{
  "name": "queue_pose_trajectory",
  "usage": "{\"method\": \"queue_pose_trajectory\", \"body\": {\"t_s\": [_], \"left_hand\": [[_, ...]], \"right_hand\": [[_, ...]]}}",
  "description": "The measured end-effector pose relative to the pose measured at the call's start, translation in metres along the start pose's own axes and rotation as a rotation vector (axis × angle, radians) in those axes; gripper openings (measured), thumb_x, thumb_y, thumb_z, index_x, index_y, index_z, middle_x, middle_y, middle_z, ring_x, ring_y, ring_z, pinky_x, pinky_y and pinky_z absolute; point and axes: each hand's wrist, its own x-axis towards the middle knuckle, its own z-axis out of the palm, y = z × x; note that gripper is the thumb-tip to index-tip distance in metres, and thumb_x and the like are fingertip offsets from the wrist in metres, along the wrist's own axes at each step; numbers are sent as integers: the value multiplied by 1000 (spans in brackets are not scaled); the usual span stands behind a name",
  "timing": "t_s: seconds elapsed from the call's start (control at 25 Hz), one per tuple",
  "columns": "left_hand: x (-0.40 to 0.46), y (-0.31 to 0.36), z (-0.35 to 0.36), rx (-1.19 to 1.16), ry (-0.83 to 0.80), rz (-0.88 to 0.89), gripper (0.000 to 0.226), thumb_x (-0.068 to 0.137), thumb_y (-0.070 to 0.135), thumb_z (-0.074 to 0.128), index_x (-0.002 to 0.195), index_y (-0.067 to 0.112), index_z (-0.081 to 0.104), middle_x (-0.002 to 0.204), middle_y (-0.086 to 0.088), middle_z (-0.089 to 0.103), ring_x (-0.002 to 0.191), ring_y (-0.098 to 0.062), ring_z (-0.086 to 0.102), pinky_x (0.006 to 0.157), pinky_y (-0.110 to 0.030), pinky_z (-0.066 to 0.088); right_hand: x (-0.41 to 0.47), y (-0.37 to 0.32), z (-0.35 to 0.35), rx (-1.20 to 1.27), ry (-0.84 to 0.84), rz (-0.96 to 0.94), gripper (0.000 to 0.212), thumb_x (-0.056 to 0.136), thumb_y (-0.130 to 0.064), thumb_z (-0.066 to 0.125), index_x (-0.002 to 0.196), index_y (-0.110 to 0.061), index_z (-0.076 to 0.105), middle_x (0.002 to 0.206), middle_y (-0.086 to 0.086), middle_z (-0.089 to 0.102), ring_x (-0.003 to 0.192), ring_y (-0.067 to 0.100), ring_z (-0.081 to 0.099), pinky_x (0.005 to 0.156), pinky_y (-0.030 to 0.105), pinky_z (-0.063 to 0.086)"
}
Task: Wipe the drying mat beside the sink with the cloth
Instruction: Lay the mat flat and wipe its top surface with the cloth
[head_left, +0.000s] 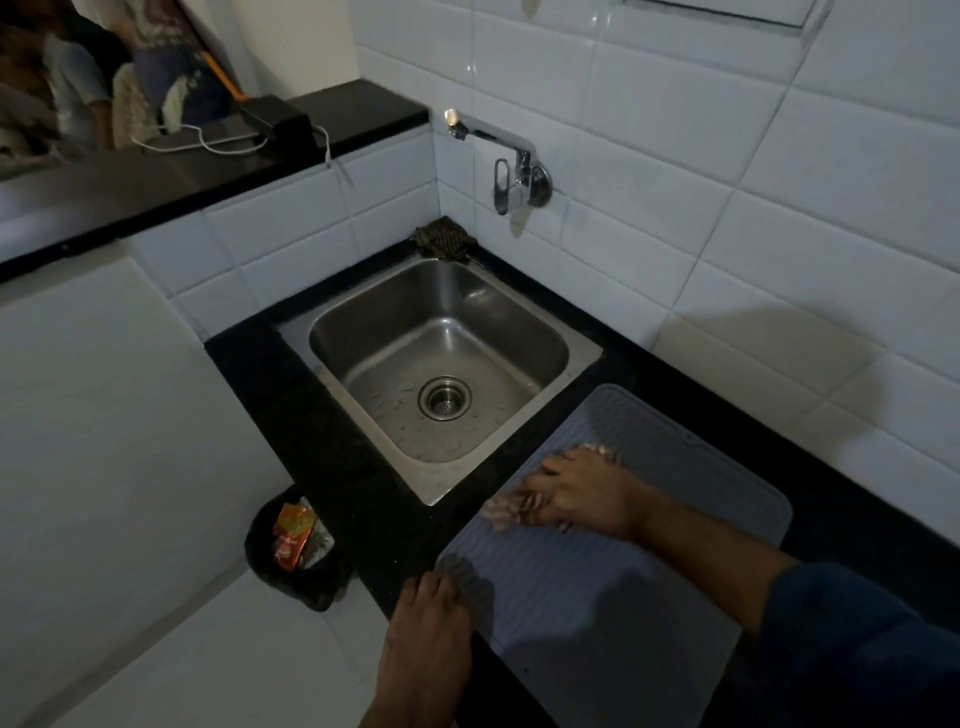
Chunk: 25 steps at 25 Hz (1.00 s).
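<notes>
On ridged grey mat (613, 587), right hand (587, 493) pressing crumpled cloth (506, 509)

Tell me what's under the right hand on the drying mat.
A light cloth shows past the fingers of the right hand, pressed onto the grey drying mat. Most of the cloth is covered by the hand and blurred.

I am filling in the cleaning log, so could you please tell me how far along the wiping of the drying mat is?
Under way. The right hand presses a pale cloth onto the grey drying mat near its sink-side edge, blurred as if mid-stroke. The left hand pins the mat's near corner with its fingers. The mat lies flat on the counter beside the sink. How much has been wiped cannot be judged; no wet streaks show.
</notes>
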Motion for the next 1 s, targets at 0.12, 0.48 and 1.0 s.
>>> {"method": "queue_pose_trajectory", "body": {"t_s": [0.12,0.48,1.0], "left_hand": [[3,-1,0,-18,20,2,47,92,29,38,126,10,64,137,-14,57,120,-29,54,107,-50,41],[7,-9,24,-49,77,31,44,62,31,43,78,13,80,95,-9,76,72,-25,68,69,-37,58],[-2,-13,25,-87,36,-11,41,66,42,55,86,16,80,99,-8,74,73,-25,69,63,-36,58]], "right_hand": [[-19,46,4,-7,-14,117,38,98,-49,44,126,-35,64,129,-3,61,109,22,59,84,38,47],[-50,140,5,25,-15,855,28,99,-34,48,123,-21,56,121,11,57,103,34,56,84,39,47],[4,-87,16,171,103,-67,52,101,-31,51,151,-35,37,159,-12,34,145,22,30,109,48,37]]}}
